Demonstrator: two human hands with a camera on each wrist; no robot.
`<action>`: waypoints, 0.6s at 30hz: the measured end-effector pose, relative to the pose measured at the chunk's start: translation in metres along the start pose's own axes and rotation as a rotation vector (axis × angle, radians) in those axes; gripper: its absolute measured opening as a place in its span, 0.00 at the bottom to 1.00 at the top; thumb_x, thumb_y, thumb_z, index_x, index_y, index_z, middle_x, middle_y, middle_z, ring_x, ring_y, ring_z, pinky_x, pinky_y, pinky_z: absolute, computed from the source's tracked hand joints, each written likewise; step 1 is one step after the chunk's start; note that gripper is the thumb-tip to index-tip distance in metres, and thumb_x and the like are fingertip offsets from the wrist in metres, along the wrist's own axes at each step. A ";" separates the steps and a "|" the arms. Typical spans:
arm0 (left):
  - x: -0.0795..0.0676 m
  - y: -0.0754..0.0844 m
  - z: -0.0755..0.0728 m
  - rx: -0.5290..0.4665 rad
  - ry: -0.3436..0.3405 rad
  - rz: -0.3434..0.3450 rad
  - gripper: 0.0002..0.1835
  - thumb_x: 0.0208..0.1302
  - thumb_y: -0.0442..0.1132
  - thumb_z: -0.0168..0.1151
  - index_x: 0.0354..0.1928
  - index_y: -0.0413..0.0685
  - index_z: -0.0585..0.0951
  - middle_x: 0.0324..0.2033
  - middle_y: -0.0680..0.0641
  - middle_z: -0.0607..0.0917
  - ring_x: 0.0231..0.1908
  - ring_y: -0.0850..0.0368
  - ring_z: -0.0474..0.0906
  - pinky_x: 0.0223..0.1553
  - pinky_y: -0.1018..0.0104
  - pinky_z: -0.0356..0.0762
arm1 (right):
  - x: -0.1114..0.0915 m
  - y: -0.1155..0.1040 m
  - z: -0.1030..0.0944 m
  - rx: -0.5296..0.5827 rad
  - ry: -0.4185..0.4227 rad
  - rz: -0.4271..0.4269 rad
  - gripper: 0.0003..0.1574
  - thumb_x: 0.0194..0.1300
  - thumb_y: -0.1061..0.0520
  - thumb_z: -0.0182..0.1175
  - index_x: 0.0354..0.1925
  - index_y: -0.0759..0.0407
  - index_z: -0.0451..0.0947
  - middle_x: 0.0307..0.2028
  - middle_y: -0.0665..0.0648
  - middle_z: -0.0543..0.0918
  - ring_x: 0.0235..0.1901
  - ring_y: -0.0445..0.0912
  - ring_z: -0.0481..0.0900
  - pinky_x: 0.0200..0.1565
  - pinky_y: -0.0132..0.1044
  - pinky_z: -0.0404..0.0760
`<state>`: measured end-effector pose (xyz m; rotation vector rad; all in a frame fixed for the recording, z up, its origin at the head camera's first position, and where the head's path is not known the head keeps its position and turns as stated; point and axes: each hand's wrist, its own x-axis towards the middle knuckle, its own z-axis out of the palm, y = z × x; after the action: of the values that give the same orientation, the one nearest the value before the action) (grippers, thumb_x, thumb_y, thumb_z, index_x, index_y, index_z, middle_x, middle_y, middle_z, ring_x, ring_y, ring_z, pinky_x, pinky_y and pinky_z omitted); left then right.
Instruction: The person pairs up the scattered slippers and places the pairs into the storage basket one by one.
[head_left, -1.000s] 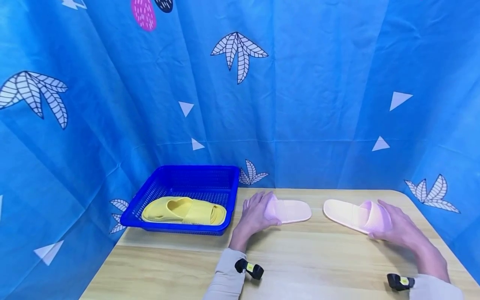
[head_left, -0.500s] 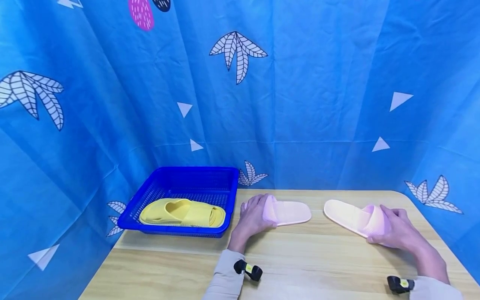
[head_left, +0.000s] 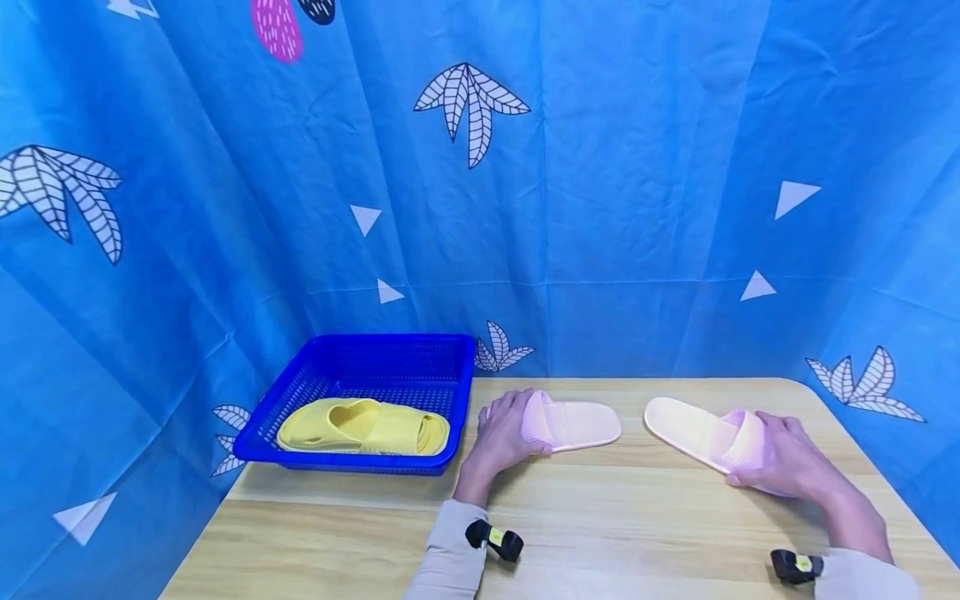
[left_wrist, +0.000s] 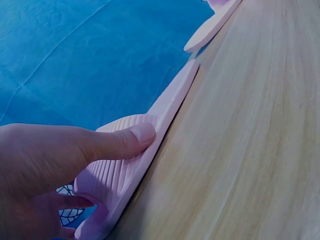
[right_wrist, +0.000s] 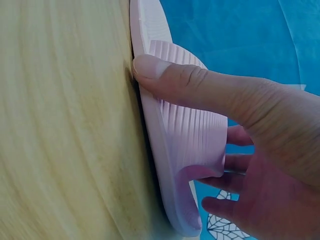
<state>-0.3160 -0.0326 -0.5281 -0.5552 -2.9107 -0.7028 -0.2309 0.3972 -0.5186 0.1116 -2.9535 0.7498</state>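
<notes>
Two pale pink slide slippers lie on the wooden table, heel ends pointing toward each other. My left hand [head_left: 501, 433] grips the left slipper [head_left: 588, 423] across its ribbed strap. In the left wrist view the thumb [left_wrist: 142, 132] presses the strap's near side, low by the sole. On the right, my right hand [head_left: 791, 458] holds the other slipper [head_left: 678, 425] over its strap. The right wrist view shows that thumb [right_wrist: 150, 67] at the sole's near edge, with the other fingers round the far side, partly hidden behind the strap [right_wrist: 195, 130].
A blue perforated basket [head_left: 468, 400] stands at the left of the table [head_left: 600, 508], close to the left hand. Inside it lies a yellow slipper [head_left: 352, 425], with more yellow at its right end. A blue patterned curtain [head_left: 600, 208] hangs behind the table and along both sides.
The right hand has come down more closely around its slipper, fingers bent further. The left hand has settled onto its strap. The view has shifted slightly, while both slippers stay nearly in place.
</notes>
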 end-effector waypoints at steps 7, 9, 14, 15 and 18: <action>-0.001 -0.003 0.001 0.000 -0.002 -0.001 0.54 0.47 0.59 0.82 0.75 0.50 0.67 0.67 0.43 0.74 0.65 0.42 0.69 0.68 0.33 0.57 | -0.003 -0.001 0.001 -0.010 -0.035 0.027 0.76 0.43 0.39 0.83 0.69 0.83 0.53 0.53 0.85 0.65 0.47 0.71 0.70 0.45 0.67 0.74; -0.002 -0.003 0.000 0.003 0.000 0.000 0.54 0.47 0.60 0.82 0.75 0.51 0.68 0.66 0.43 0.74 0.64 0.42 0.70 0.68 0.34 0.59 | -0.004 -0.002 0.001 -0.010 -0.043 0.035 0.74 0.45 0.38 0.82 0.69 0.82 0.54 0.52 0.83 0.66 0.46 0.70 0.70 0.43 0.63 0.75; -0.003 -0.004 -0.001 0.004 0.020 0.002 0.52 0.49 0.65 0.78 0.74 0.55 0.68 0.65 0.45 0.75 0.61 0.44 0.71 0.60 0.37 0.68 | -0.007 -0.005 -0.004 -0.008 -0.038 0.031 0.72 0.47 0.39 0.81 0.68 0.82 0.54 0.51 0.83 0.65 0.45 0.69 0.71 0.42 0.59 0.75; -0.003 -0.003 -0.001 0.003 0.023 -0.001 0.52 0.49 0.66 0.78 0.74 0.55 0.68 0.65 0.45 0.74 0.61 0.44 0.72 0.58 0.37 0.69 | -0.007 -0.005 -0.005 -0.007 -0.034 0.030 0.72 0.47 0.39 0.81 0.68 0.83 0.53 0.51 0.83 0.65 0.46 0.69 0.71 0.42 0.60 0.75; -0.004 -0.002 -0.004 -0.007 0.028 -0.012 0.52 0.49 0.68 0.77 0.74 0.58 0.68 0.66 0.46 0.74 0.61 0.45 0.72 0.55 0.39 0.70 | -0.009 -0.008 -0.009 0.002 -0.025 0.027 0.73 0.47 0.40 0.81 0.69 0.82 0.52 0.52 0.84 0.63 0.46 0.70 0.71 0.41 0.58 0.76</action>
<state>-0.3131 -0.0371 -0.5261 -0.5241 -2.8895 -0.7159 -0.2210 0.3943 -0.5080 0.0820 -2.9834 0.7606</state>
